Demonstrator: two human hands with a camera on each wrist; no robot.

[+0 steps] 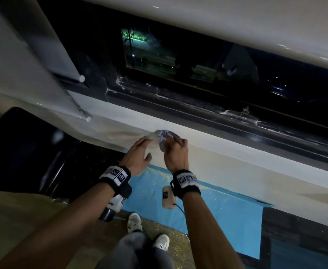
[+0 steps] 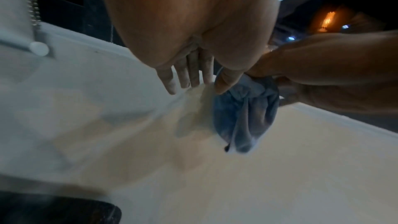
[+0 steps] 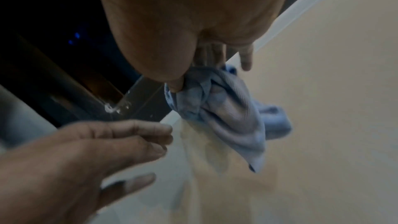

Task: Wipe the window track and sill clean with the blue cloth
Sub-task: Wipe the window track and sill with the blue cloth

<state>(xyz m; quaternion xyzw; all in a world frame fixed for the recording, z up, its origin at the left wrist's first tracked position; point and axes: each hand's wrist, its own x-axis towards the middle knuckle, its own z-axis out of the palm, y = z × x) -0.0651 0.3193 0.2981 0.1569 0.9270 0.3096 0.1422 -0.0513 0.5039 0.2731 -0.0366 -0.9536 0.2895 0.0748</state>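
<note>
My right hand (image 1: pixel 175 144) grips the bunched blue cloth (image 1: pixel 162 140) at the front edge of the white sill (image 1: pixel 208 133). The cloth (image 3: pixel 224 113) hangs crumpled from my thumb and fingers, down the wall face below the sill. My left hand (image 1: pixel 140 152) is open just left of it, fingers straight, tips near the sill edge and the cloth (image 2: pixel 243 117). Whether they touch the wall I cannot tell. The dark window track (image 1: pixel 227 117) runs behind the sill, with white streaks of dirt on it.
A roller blind's bottom bar (image 1: pixel 81 78) and bead chain (image 1: pixel 77 105) hang at the left. A black seat or surface (image 1: pixel 23 148) sits below left. A blue sheet (image 1: pixel 217 210) covers the floor by my shoes (image 1: pixel 134 222). Night-dark glass (image 1: pixel 178 61) is above the track.
</note>
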